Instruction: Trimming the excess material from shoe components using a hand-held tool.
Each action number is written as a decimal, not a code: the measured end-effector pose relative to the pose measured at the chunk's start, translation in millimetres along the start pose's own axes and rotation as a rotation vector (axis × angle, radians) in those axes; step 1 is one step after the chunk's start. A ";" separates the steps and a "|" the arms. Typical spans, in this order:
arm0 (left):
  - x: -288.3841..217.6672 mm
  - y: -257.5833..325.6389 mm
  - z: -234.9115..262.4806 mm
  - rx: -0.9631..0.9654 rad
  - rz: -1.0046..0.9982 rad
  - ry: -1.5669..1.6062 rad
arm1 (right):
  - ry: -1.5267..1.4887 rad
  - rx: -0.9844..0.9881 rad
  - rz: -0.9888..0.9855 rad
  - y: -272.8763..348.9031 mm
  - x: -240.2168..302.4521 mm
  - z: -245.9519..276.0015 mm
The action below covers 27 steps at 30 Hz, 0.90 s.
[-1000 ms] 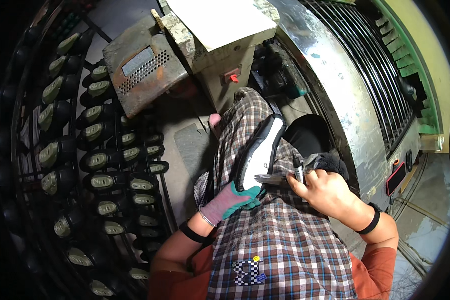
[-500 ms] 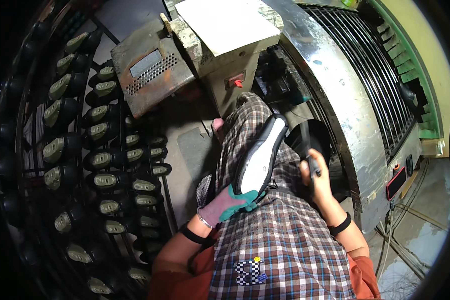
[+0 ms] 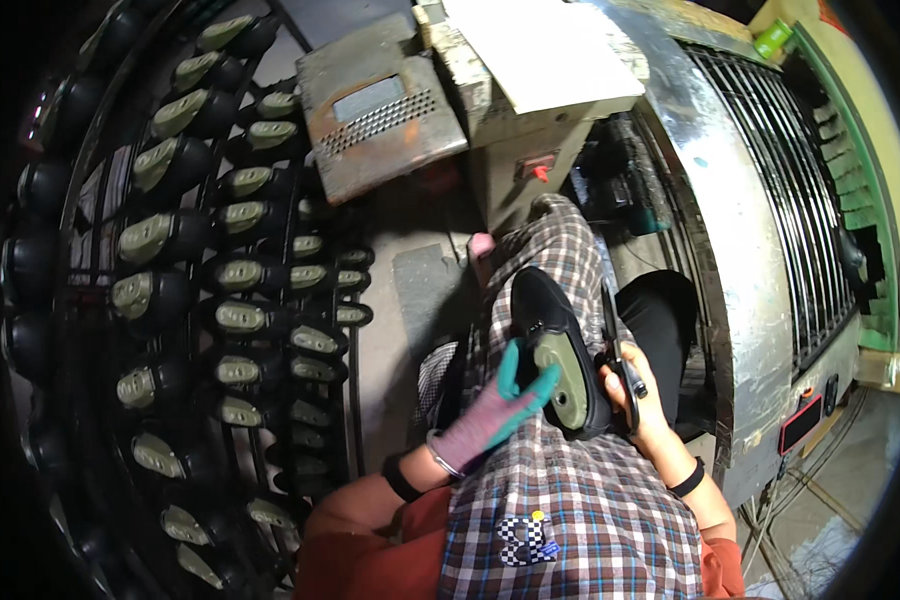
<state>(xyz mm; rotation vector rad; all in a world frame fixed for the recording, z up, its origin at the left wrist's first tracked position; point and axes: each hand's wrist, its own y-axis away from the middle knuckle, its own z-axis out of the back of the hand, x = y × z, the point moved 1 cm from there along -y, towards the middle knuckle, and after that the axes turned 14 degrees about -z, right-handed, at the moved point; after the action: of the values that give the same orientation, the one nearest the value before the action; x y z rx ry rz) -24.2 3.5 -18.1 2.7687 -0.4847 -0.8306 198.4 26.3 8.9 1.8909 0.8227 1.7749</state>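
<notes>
A black shoe upper [image 3: 542, 303] is fitted on an olive-green last [image 3: 562, 375] and rests across my lap, toe pointing away, the top of the last facing up. My left hand [image 3: 500, 405], in a pink and teal glove, lies against the near left side of the shoe. Its fingers are stretched apart, with the tips touching the last. On the shoe's right side, my bare right hand [image 3: 635, 390] is closed around a long dark hand tool [image 3: 610, 335], whose exact kind I cannot make out. The tool stands close along the shoe's edge.
At the left, a rack [image 3: 215, 290] carries several black shoes on olive lasts. A worn metal box [image 3: 385, 125] and a post with a red switch [image 3: 540, 172] stand ahead. A metal-sided machine with a barred opening [image 3: 770, 200] runs along the right, a red-edged device [image 3: 801, 425] at its corner.
The shoe has been turned over: its white underside faced up before, the last's top faces up now. My left hand has loosened from the heel. The tool has come down beside the shoe.
</notes>
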 end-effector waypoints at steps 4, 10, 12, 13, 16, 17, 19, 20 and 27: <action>-8.5 -4.0 17.7 0.059 -0.027 -0.161 | 0.255 0.156 0.186 -13.0 23.5 -47.4; -56.0 -14.9 53.4 -0.311 0.055 0.663 | 0.488 0.279 0.274 -43.3 41.5 -81.7; -59.8 -9.2 84.5 -0.382 -0.129 0.526 | 0.550 0.160 0.317 -54.1 35.2 -72.6; -58.0 -9.9 107.9 -0.437 -0.142 0.561 | 0.595 0.102 0.301 -57.6 36.1 -67.1; -22.1 -13.2 233.9 -0.530 -0.217 0.608 | 0.690 -0.102 0.180 -71.2 19.5 -32.6; -15.6 -14.9 257.3 -0.641 -0.224 0.596 | 0.595 -0.100 0.162 -73.7 20.0 -29.5; -14.7 -17.6 287.9 -0.897 -0.241 0.474 | 0.569 -0.183 0.056 -73.7 16.7 -18.3; -16.2 -18.8 301.9 -1.036 -0.252 0.368 | 0.663 -0.238 0.091 -74.6 13.4 -10.3; 44.7 -14.3 532.1 -1.555 -0.442 -0.137 | 0.828 -0.405 -0.003 -68.1 33.4 -9.3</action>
<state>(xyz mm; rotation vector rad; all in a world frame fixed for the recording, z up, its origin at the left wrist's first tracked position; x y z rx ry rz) -285.6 -55.6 -480.1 1.3334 0.5918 -0.8756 180.3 98.0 -10.3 0.8727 0.6272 2.5134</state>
